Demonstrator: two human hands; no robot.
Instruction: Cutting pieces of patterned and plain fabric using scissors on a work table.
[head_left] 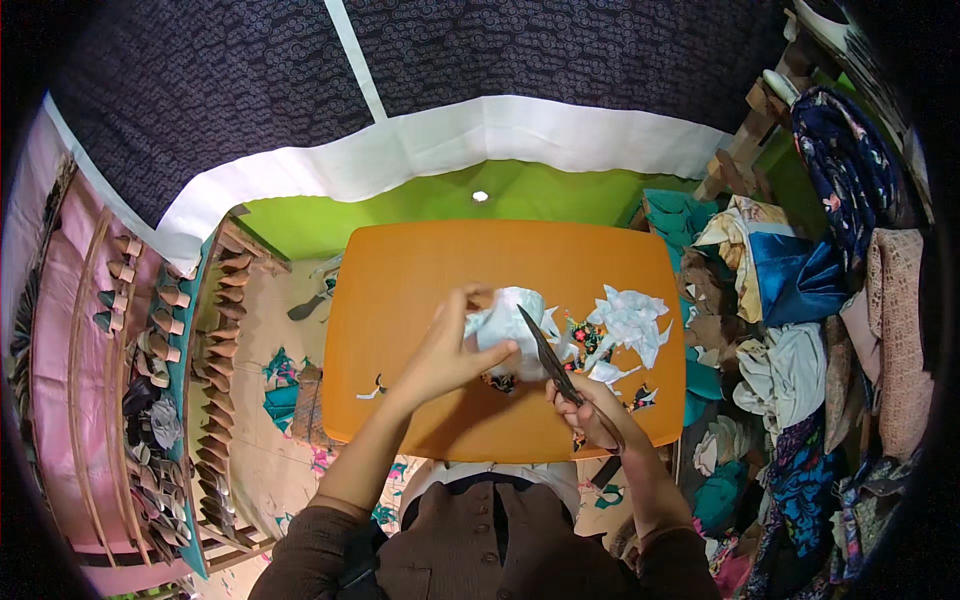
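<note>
My left hand (pixel 462 348) is over the table, its thumb laid across a pale white sheet of material (pixel 518 302) and its fingers curled at the sheet's far left side. The fingertips are a little blurred. My right hand (pixel 592 408) grips a pair of long dark scissors (pixel 556 368); their blades point up and left, beside the sheet's right side. Below the sheet a black flowered scrap (pixel 498 382) shows in part. Right of the scissors lies a heap of white cut pieces (pixel 630 318), with black flowered cloth scraps (pixel 580 335) next to it.
The orange table (pixel 400 270) has rounded corners. A small scrap (pixel 376 388) lies at its left. Racks of shoes (pixel 222 360) stand to the left. Heaped fabrics (pixel 785 375) crowd the right side. Green and flowered offcuts (pixel 282 385) litter the floor.
</note>
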